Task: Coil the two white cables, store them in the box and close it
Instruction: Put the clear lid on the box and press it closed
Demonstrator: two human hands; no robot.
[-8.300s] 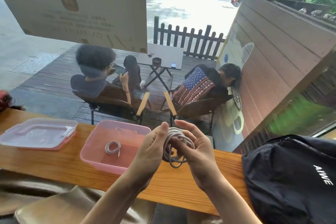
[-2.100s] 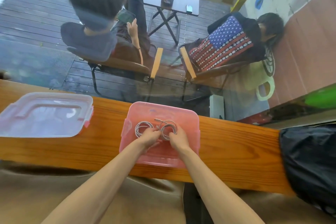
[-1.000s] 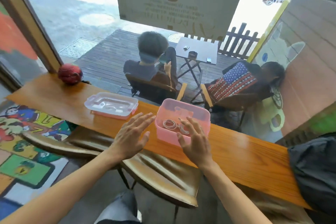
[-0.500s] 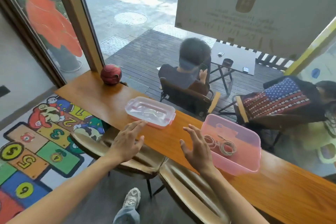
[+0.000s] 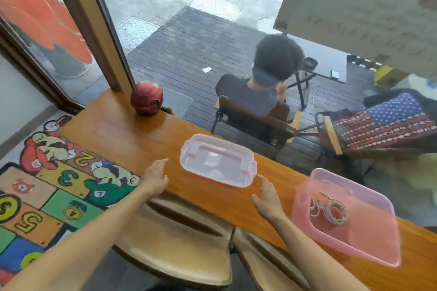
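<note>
Reaching for the lid (image 5: 217,160) on the tabletop (image 5: 113,132): left hand (image 5: 155,177) and right hand (image 5: 268,197) both open, empty, flanking it, not touching. Both coiled cables (image 5: 329,209) sit in the box (image 5: 369,243), well right. Risks: one-sided grab skids lid toward far edge; a stray cable end under the rim blocks latching.

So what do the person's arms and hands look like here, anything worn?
Both forearms are bare up to the frame edge, with no sleeves showing. The left hand and right hand wear no gloves; no rings, watch or wristbands are visible.
</note>
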